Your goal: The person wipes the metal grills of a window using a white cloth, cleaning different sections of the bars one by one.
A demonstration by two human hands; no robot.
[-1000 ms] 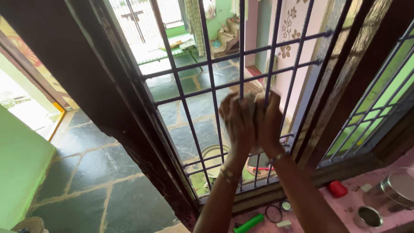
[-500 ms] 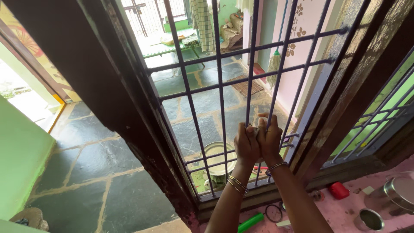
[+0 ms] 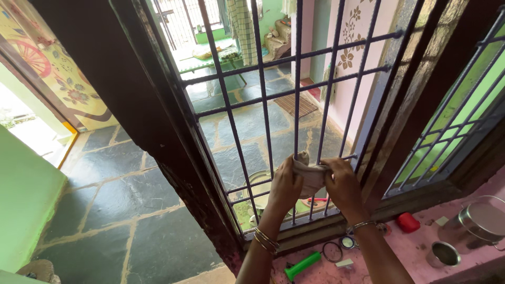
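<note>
A window grille of dark purple metal bars (image 3: 263, 100) fills the view in front of me. My left hand (image 3: 284, 186) and my right hand (image 3: 342, 184) both grip a pale grey cloth (image 3: 309, 174), which is wrapped around a vertical bar low on the grille. The two hands are a little apart, with the cloth stretched between them. Bangles circle both wrists.
A pink sill (image 3: 421, 247) below holds a green handle (image 3: 302, 265), a dark ring (image 3: 332, 252), a red cap (image 3: 407, 222), a small steel cup (image 3: 443, 254) and a steel pot (image 3: 483, 220). Beyond the bars a steel plate (image 3: 258, 184) lies on a stone floor. A dark wooden frame (image 3: 158, 121) stands to the left.
Both hands slid down the bar with the cloth, from mid-grille to its lower part, then spread slightly apart so the cloth shows between them.
</note>
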